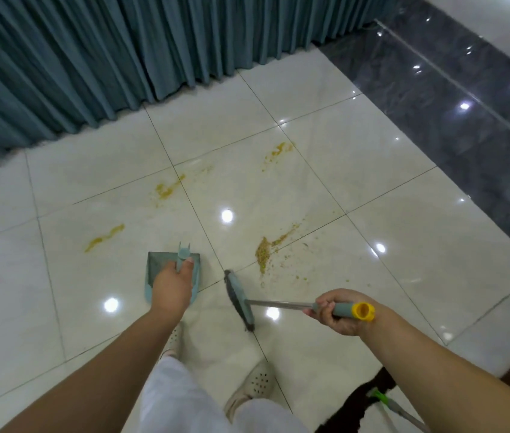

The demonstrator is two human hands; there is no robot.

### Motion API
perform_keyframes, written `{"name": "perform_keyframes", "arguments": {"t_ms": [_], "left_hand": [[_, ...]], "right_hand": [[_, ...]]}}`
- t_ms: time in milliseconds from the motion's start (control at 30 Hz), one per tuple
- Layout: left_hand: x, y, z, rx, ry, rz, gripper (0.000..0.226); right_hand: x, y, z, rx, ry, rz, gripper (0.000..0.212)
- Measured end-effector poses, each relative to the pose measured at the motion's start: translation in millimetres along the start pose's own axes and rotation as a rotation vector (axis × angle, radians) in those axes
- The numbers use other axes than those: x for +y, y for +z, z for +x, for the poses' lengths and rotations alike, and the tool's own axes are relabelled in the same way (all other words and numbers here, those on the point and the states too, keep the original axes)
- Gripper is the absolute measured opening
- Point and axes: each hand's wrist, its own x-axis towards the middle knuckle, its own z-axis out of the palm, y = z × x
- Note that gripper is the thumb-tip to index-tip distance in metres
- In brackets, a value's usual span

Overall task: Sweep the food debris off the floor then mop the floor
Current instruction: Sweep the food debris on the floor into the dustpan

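Note:
My left hand grips the handle of a teal dustpan that rests on the white tiled floor. My right hand grips the teal and yellow handle of a short broom, whose dark bristles touch the floor just right of the dustpan. A pile of greenish-yellow crumbs lies just beyond the broom head, with a scattered trail to its right. Yellow smears mark the tiles at the left, in the middle and farther off. A dark mop head with a green joint lies at the bottom right.
A pleated teal curtain hangs along the far side down to the floor. A dark glossy marble strip borders the white tiles on the right. My feet in white perforated shoes stand below the dustpan and broom.

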Motion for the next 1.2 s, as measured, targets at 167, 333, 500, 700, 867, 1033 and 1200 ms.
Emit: {"name": "perform_keyframes", "arguments": {"t_ms": [167, 333, 500, 700, 867, 1033, 1200], "left_hand": [[5.9, 6.4, -3.5, 0.010, 0.017, 0.017, 0.043], [16.7, 14.4, -1.9, -0.012, 0.033, -0.015, 0.043], [40.2, 24.6, 1.3, -0.036, 0.079, 0.005, 0.040], [72.7, 38.3, 20.0, -0.109, 0.146, 0.051, 0.038], [99.1, 45.4, 51.0, -0.181, 0.232, 0.089, 0.040], [127.1, 44.1, 98.6, -0.339, 0.336, 0.164, 0.037], [154.4, 29.5, 153.7, -0.595, 0.331, 0.181, 0.035]], "right_hand": [[-27.4, -2.4, -3.1, 0.066, -0.075, -0.089, 0.022], [-42.0, 2.4, -10.8, 0.069, -0.150, -0.089, 0.026], [-45.4, 3.0, -28.4, 0.029, -0.191, -0.078, 0.021], [-53.3, -1.8, -43.9, -0.008, -0.248, 0.049, 0.023], [-55.3, 3.3, -45.8, -0.013, -0.316, 0.236, 0.013], [-55.1, 25.4, -36.5, 0.037, -0.385, 0.454, 0.009], [-44.0, 76.3, -26.3, 0.105, -0.430, 0.698, 0.012]]}}
